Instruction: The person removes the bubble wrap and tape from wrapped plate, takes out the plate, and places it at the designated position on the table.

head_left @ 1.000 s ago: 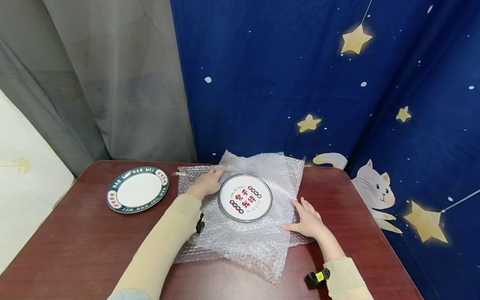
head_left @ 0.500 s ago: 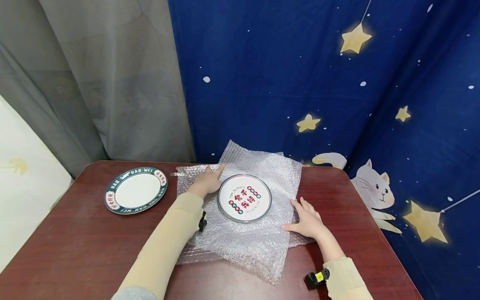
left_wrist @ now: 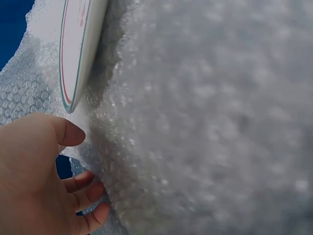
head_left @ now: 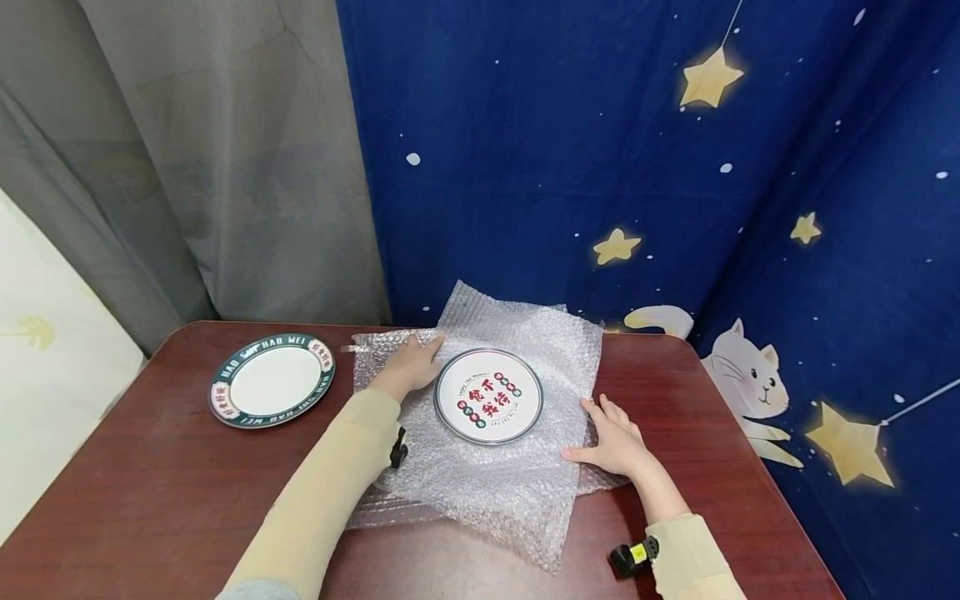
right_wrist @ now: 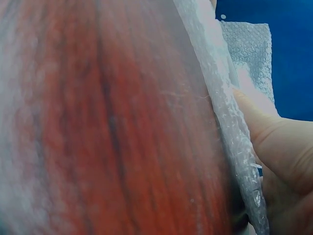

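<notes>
A round white plate (head_left: 489,396) with a dark rim and red and green lettering lies on crossed sheets of bubble wrap (head_left: 498,492). My left hand (head_left: 408,367) is just left of this plate, over the wrap, its fingers loosely bent. In the left wrist view, the thumb of that hand (left_wrist: 34,166) is near the plate's edge and apart from the other fingers. At the wrap's right edge, my right hand (head_left: 613,437) rests with thumb and fingers spread. The right wrist view shows its thumb (right_wrist: 274,129) over the wrap's edge; its other fingers are mostly hidden.
A second plate (head_left: 273,381), with a green patterned rim and white centre, lies at the table's left rear. The reddish-brown table (head_left: 172,500) has its back edge near a grey curtain (head_left: 270,167) and a blue star-printed curtain (head_left: 525,167).
The wrap's rear corner rises higher between the first two frames. My left hand then draws back slightly leftward, its extended index finger now less straight. The right hand stays in place.
</notes>
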`<action>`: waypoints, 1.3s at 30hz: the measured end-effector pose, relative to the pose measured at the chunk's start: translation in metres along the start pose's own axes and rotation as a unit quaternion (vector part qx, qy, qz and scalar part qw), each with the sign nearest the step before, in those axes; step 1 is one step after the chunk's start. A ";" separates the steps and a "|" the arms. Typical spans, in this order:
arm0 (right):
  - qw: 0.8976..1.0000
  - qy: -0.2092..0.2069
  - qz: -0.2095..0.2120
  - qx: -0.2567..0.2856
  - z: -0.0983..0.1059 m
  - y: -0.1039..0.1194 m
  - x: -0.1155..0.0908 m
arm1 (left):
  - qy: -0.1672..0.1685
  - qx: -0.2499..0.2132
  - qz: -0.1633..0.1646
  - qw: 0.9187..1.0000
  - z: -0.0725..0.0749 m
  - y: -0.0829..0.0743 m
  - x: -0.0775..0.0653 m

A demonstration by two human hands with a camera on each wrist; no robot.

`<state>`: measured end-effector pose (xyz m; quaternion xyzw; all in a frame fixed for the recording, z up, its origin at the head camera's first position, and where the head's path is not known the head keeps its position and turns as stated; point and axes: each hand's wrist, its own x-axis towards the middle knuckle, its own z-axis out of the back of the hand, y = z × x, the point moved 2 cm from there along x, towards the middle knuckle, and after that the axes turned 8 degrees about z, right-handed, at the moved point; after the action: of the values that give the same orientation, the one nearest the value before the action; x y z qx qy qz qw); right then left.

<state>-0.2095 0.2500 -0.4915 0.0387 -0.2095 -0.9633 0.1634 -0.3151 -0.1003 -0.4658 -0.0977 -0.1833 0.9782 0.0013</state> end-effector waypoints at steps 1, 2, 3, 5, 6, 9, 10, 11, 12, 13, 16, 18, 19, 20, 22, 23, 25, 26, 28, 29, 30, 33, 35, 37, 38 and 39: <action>1.000 -0.001 0.001 -0.001 0.000 0.000 0.000 | -0.003 0.002 -0.003 1.000 -0.001 0.001 0.000; 1.000 -0.002 0.001 -0.003 0.000 0.001 0.000 | -0.004 0.002 -0.006 1.000 -0.002 0.002 -0.001; 1.000 -0.003 0.002 -0.005 0.000 0.001 0.000 | -0.006 0.003 -0.010 1.000 -0.003 0.002 -0.001; 1.000 -0.003 0.002 -0.006 0.000 0.002 0.000 | -0.010 0.007 -0.018 1.000 -0.004 0.003 -0.002; 1.000 -0.003 0.002 -0.006 0.000 0.002 0.000 | -0.013 0.009 -0.021 1.000 -0.004 0.004 -0.003; 1.000 -0.002 0.003 -0.006 0.001 0.002 -0.001 | -0.029 0.028 -0.036 0.999 -0.004 0.003 -0.005; 1.000 -0.002 0.002 -0.005 0.001 0.002 -0.001 | -0.035 0.034 -0.039 0.998 -0.003 0.003 -0.006; 1.000 -0.002 0.002 -0.005 0.000 0.002 0.000 | -0.042 0.040 -0.043 0.997 -0.003 0.002 -0.007; 1.000 -0.002 0.002 -0.005 0.000 0.002 0.000 | -0.049 0.045 -0.047 0.997 -0.002 0.002 -0.008; 1.000 -0.002 0.001 -0.005 0.000 0.001 0.000 | -0.054 0.051 -0.051 0.996 -0.002 0.001 -0.009; 1.000 -0.004 0.002 -0.005 0.000 0.001 0.000 | -0.066 0.056 -0.059 0.995 0.000 0.000 -0.011; 1.000 -0.004 0.003 -0.003 0.000 0.001 0.000 | -0.071 0.059 -0.062 0.994 0.001 0.000 -0.012; 1.000 -0.004 0.004 -0.004 0.000 0.001 0.000 | -0.074 0.060 -0.064 0.993 0.001 0.000 -0.012; 1.000 -0.003 0.004 -0.003 0.000 0.001 0.000 | -0.076 0.061 -0.065 0.993 0.001 0.000 -0.013; 1.000 -0.003 0.004 -0.004 0.000 0.000 0.000 | -0.083 0.063 -0.070 0.992 0.000 0.001 -0.013; 1.000 -0.003 0.004 -0.004 0.000 0.000 0.001 | -0.084 0.064 -0.072 0.992 0.000 0.001 -0.014; 1.000 -0.004 0.003 -0.005 -0.001 0.000 0.001 | -0.089 0.065 -0.079 0.991 0.000 0.001 -0.014; 1.000 -0.004 0.003 -0.003 -0.001 0.000 0.001 | -0.091 0.067 -0.081 0.990 0.000 0.002 -0.015; 1.000 -0.004 0.002 -0.002 -0.001 0.000 0.001 | -0.093 0.069 -0.083 0.990 0.000 0.002 -0.016; 1.000 -0.003 0.002 -0.002 -0.001 0.000 0.001 | -0.092 0.069 -0.082 0.990 -0.001 0.003 -0.016; 1.000 -0.003 0.003 -0.002 -0.001 0.000 0.001 | -0.091 0.069 -0.082 0.990 -0.001 0.003 -0.016; 1.000 -0.002 0.003 -0.003 -0.002 -0.001 0.001 | -0.087 0.070 -0.079 0.991 -0.002 0.003 -0.016; 1.000 -0.002 0.002 -0.003 -0.001 -0.001 0.001 | -0.084 0.072 -0.077 0.991 -0.003 0.004 -0.016; 1.000 -0.001 0.000 -0.004 -0.001 0.000 0.000 | -0.081 0.075 -0.074 0.991 -0.004 0.005 -0.015; 1.000 -0.001 0.000 -0.004 -0.001 0.000 0.000 | -0.081 0.075 -0.072 0.991 -0.005 0.005 -0.015; 1.000 0.000 -0.001 -0.004 -0.001 0.000 0.000 | -0.079 0.076 -0.069 0.992 -0.005 0.006 -0.014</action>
<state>-0.2097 0.2493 -0.4919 0.0380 -0.2057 -0.9643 0.1624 -0.2999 -0.1040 -0.4701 -0.0072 -0.1138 0.9916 0.0616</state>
